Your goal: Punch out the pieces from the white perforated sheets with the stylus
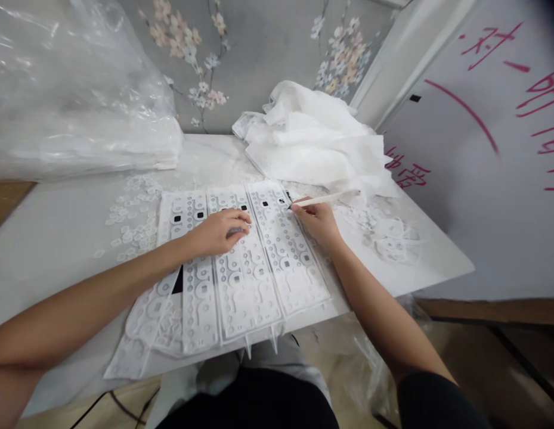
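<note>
Long white die-cut sheets (pixel 254 268) lie side by side in front of me, covered with round and curved cut-outs and small dark squares. My right hand (pixel 319 223) pinches a slim white pen-like tool (pixel 333 197). Its dark tip touches or hovers just over the upper part of the rightmost sheet, near a black mark (pixel 281 201). Over the middle sheets rests my left hand (pixel 220 231), fingers curled around a small greyish thing (pixel 234 230) that I cannot make out.
Loose small white cut pieces (pixel 140 220) are scattered left of the sheets, and tangled scraps (pixel 395 238) lie to the right. Crumpled white sheets (pixel 316 140) are heaped at the back. A clear plastic bag (pixel 80 101) stands back left; a whiteboard (pixel 495 196) is at right.
</note>
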The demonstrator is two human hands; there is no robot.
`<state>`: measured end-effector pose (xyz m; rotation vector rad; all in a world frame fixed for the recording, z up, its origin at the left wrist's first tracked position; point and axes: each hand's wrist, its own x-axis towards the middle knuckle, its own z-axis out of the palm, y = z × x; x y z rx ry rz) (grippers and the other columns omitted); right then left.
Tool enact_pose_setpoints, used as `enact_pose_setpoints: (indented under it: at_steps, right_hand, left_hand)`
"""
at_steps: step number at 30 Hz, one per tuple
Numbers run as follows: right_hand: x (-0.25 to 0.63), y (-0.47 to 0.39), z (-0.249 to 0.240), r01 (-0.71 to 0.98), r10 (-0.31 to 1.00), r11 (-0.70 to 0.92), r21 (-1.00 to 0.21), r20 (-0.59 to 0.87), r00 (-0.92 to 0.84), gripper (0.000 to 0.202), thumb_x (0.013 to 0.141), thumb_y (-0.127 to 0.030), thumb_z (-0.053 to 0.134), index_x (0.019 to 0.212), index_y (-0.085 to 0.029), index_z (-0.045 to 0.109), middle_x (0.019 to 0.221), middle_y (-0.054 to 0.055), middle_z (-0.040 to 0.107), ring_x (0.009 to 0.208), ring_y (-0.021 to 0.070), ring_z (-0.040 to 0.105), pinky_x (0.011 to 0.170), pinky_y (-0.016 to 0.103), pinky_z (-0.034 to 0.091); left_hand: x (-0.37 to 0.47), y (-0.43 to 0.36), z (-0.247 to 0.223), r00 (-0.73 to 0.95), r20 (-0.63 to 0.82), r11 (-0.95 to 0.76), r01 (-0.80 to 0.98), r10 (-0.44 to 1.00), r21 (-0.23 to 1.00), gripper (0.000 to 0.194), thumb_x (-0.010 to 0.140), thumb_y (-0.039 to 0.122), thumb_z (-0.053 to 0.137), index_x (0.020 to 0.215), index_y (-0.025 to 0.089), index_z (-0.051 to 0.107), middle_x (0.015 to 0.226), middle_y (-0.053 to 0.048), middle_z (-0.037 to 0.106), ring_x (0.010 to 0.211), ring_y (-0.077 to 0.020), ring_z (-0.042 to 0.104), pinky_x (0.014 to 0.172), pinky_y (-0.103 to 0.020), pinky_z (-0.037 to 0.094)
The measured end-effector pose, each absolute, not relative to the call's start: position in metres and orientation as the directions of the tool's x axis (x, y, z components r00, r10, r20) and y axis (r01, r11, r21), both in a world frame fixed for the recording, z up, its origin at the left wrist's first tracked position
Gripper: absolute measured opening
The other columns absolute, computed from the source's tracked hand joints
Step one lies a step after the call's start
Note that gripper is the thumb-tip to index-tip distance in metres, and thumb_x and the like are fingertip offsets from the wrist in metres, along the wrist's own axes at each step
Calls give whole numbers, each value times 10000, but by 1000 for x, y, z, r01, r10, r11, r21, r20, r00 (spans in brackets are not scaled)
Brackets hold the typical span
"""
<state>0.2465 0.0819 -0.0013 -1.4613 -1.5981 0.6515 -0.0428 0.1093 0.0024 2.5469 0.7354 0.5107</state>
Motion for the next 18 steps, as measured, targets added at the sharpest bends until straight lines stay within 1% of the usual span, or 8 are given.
enact_pose_setpoints:
  at_steps: [4, 6, 10, 12, 16, 18]
  right_hand:
    - [245, 81, -3, 511, 979, 146, -847, 197, 46, 363, 828, -484, 595, 810, -145, 724, 870, 62, 689, 670, 152, 557, 553, 258, 389]
    - [246, 80, -3, 482, 987, 134, -866, 162, 18, 378, 833, -497, 594, 806, -144, 725, 856, 56, 682, 649, 140, 537, 541, 255, 366]
    - [254, 80, -1, 427, 985, 126, -895, 60, -164, 355, 825, -495, 626, 831, -156, 730, 815, 37, 669, 661, 135, 539, 566, 255, 372]
    - [260, 79, -1, 412, 975, 158, -897, 77, -207, 348, 833, -491, 627, 838, -158, 728, 820, 37, 666, 679, 134, 543, 588, 258, 383]
    - [267, 75, -7, 414, 975, 204, -887, 147, -166, 342, 861, -483, 597, 881, -163, 718, 752, 19, 647, 642, 124, 528, 583, 258, 388]
    - [268, 73, -9, 435, 973, 210, -876, 143, -182, 323, 860, -468, 601, 888, -168, 717, 787, 26, 668, 663, 131, 551, 601, 262, 412]
  left_hand:
    - [-42, 108, 3, 801, 236, -788, 403, 549, 466, 177, 908, 221, 496, 886, 192, 670, 1154, -65, 633, 1057, -215, 594, 901, -375, 477]
    - [-41, 109, 3, 808, 231, -792, 399, 542, 462, 192, 922, 234, 481, 886, 191, 664, 1143, -65, 632, 1058, -216, 587, 907, -376, 469]
    - [-35, 111, 3, 831, 192, -796, 394, 523, 460, 225, 956, 250, 426, 889, 182, 630, 1104, -76, 613, 1058, -215, 555, 938, -386, 442]
    - [-32, 112, 1, 839, 172, -797, 397, 516, 454, 251, 972, 258, 391, 869, 177, 605, 1091, -87, 595, 1046, -218, 538, 937, -392, 435]
    - [-30, 109, -6, 824, 169, -787, 424, 540, 449, 278, 985, 251, 337, 812, 182, 544, 1073, -103, 572, 1035, -233, 510, 917, -408, 435]
    - [-30, 107, -6, 812, 170, -776, 438, 558, 454, 261, 982, 253, 340, 819, 187, 533, 1085, -99, 567, 1042, -232, 504, 923, -412, 433]
